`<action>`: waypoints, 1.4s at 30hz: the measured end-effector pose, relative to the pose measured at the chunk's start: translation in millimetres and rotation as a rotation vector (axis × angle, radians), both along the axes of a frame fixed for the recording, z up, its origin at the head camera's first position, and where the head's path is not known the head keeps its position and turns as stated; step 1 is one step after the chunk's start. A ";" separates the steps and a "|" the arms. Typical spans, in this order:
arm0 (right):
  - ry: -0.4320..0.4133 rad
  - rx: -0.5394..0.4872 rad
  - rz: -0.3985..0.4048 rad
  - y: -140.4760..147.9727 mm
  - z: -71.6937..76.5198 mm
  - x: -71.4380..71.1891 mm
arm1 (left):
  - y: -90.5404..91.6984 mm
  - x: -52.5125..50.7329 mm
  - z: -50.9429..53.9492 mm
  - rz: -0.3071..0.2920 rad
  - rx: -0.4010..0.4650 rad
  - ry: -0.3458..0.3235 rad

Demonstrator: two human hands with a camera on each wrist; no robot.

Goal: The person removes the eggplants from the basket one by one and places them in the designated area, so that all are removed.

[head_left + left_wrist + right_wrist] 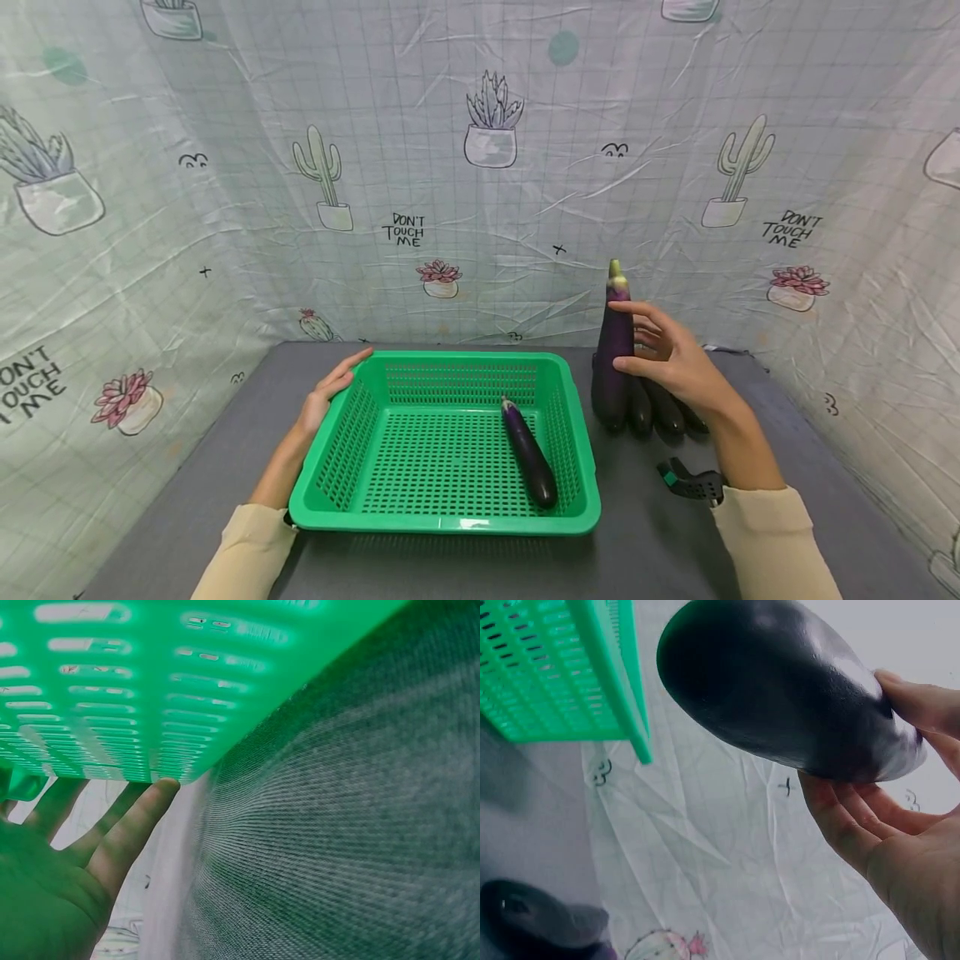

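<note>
My right hand (671, 354) grips a dark purple eggplant (613, 367) between thumb and fingers, its green stem pointing up. The right wrist view shows the glossy eggplant (757, 682) lifted, with the thumb on one side and the fingertips on the other. To the left, my left hand (322, 400) rests against the outer left side of a green plastic basket (442, 523). Its fingers (124, 840) reach out fairly straight and touch the basket wall in the left wrist view. Inside the basket, on the right, lies one eggplant (531, 458).
Several more eggplants (666, 410) lie on the grey table (637, 533) beneath and beside my right hand, partly hidden by it. A patterned sheet (555, 192) hangs around the back and sides. A black strap (690, 481) is on the right wrist.
</note>
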State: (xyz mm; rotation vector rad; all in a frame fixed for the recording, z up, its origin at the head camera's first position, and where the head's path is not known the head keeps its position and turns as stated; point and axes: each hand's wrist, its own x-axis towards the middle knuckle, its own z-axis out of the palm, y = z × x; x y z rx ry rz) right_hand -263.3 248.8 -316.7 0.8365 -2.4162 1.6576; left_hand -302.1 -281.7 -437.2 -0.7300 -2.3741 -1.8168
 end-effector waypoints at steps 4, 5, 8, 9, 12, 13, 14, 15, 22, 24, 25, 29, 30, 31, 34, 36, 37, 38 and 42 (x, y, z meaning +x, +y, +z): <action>0.006 0.000 -0.027 9.1 -3.4 1.2 | 0.0 -0.9 0.6 -0.004 0.010 -0.008; 0.007 0.004 -0.038 10.9 -4.1 1.7 | 0.2 -0.9 0.7 -0.004 0.012 -0.012; -0.005 0.022 -0.068 15.5 -5.7 3.6 | 0.6 -0.3 0.8 -0.003 0.006 -0.012; -0.014 0.028 -0.081 16.8 -5.8 4.2 | 0.5 -0.3 0.5 -0.002 0.003 -0.011; -0.033 0.042 -0.103 20.3 -6.1 5.7 | 0.8 0.5 0.5 0.000 -0.001 -0.006; -0.035 0.046 -0.107 21.5 -6.3 6.2 | 1.1 1.0 0.7 0.001 -0.001 -0.012; -0.036 0.049 -0.110 22.8 -6.7 6.5 | 1.3 1.4 0.7 0.000 0.002 -0.018; -0.036 0.050 -0.115 24.3 -7.3 6.6 | 1.4 1.7 0.8 0.000 0.005 -0.022; -0.012 0.061 -0.121 37.6 -13.7 5.4 | 1.5 2.3 1.4 -0.007 0.010 -0.014; -0.004 0.067 -0.121 41.2 -15.1 5.0 | 1.1 1.6 0.9 -0.003 0.010 -0.015; -0.003 0.071 -0.125 42.7 -15.5 5.1 | 0.8 1.3 0.6 -0.003 0.009 -0.016; -0.010 0.095 -0.147 48.5 -16.0 5.7 | 0.5 0.3 0.3 -0.004 0.008 -0.025; -0.011 0.101 -0.154 50.0 -16.0 6.0 | 0.4 0.1 0.0 -0.004 0.011 -0.028; -0.014 0.103 -0.163 51.6 -16.0 6.2 | 0.6 0.4 0.1 -0.007 0.015 -0.037; -0.035 0.107 -0.203 57.1 -16.6 6.6 | 1.2 1.5 0.3 -0.012 0.024 -0.054; -0.060 0.105 -0.229 62.2 -16.8 6.7 | 1.9 1.9 0.2 -0.016 0.030 -0.061; -0.071 0.101 -0.238 64.7 -17.1 6.4 | 2.2 2.4 0.6 -0.015 0.029 -0.060; -0.077 0.099 -0.247 67.3 -17.7 6.1 | 2.6 2.7 0.8 -0.017 0.029 -0.061; -0.046 0.094 -0.262 78.2 -20.5 3.3 | 2.8 2.1 1.3 -0.016 0.030 -0.048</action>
